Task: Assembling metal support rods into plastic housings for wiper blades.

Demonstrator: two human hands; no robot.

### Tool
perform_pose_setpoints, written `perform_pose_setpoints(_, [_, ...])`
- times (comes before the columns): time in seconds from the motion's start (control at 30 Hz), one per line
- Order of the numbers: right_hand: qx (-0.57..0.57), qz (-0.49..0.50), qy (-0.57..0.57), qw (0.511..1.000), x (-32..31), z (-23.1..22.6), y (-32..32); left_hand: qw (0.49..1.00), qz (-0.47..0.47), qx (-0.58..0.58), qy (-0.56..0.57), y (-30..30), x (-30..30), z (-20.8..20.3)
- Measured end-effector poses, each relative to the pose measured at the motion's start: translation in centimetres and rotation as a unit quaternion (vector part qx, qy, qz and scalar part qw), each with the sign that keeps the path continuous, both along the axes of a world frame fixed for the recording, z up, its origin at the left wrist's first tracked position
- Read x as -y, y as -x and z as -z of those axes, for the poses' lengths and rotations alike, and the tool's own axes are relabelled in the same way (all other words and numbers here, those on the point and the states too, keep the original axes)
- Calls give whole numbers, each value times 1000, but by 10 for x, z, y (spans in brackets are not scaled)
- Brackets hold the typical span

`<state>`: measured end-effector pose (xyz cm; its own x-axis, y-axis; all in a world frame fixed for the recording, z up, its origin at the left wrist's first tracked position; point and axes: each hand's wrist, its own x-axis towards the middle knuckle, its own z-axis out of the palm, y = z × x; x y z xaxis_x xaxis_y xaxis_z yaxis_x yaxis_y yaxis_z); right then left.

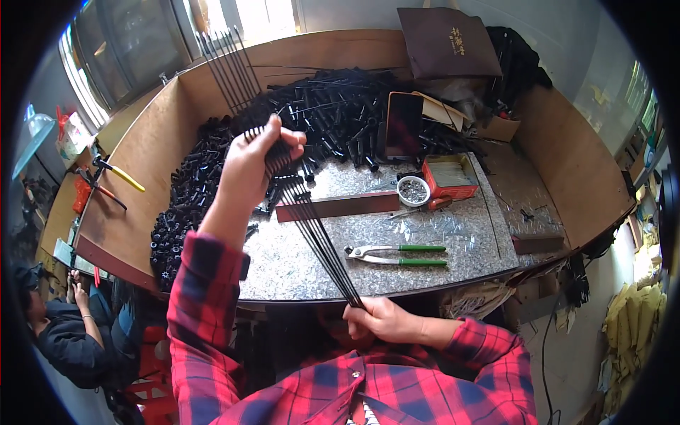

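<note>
A bundle of long, thin black rods [320,237] runs slantwise from the upper left down toward my chest. My left hand [261,152] is raised over the table with its fingers wrapped round the bundle's middle; above it the rods fan apart, with pale tips. Near the table's front edge my right hand [375,317] closes round their lower ends. Small black fittings sit on the rods just below my left hand. Beyond lies a heap of black tubular parts [333,113], and a pile of small black caps [168,248] is at the left.
Pincers with green handles [423,263] lie on the speckled tabletop, behind them a reddish metal bar [340,206], a white cup of tiny metal pieces [414,191], a red box [453,191] and a standing phone [404,124]. Wooden walls [134,134] surround the table. Another person [74,340] sits far left.
</note>
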<state>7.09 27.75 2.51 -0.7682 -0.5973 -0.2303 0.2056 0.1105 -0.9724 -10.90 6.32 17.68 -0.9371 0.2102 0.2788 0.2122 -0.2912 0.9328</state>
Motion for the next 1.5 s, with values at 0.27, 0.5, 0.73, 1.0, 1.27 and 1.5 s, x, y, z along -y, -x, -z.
perform_pose_setpoints(0.27, [-199, -37, -163, 966, -10, 98, -20, 996, 33, -61, 48, -78, 17, 71])
perform_pose_setpoints(0.5, [-240, -67, -264, 932, -9, 215, 4, 895, 59, -228, 379, -126, 27, 113])
perform_pose_setpoints(0.73, [-315, -81, -220, 920, -12, 195, 25, 703, 25, -250, 665, -140, 6, 152])
perform_pose_setpoints(1.0, [-279, -104, -268, 916, -27, 107, 6, 690, 34, -306, 655, -139, 5, 151])
perform_pose_setpoints(1.27, [-332, -130, -137, 924, -37, -16, 33, 687, 35, -311, 656, -137, 3, 153])
perform_pose_setpoints(1.5, [-558, 59, -414, 717, -37, -18, 68, 691, 26, -332, 641, -135, -2, 156])
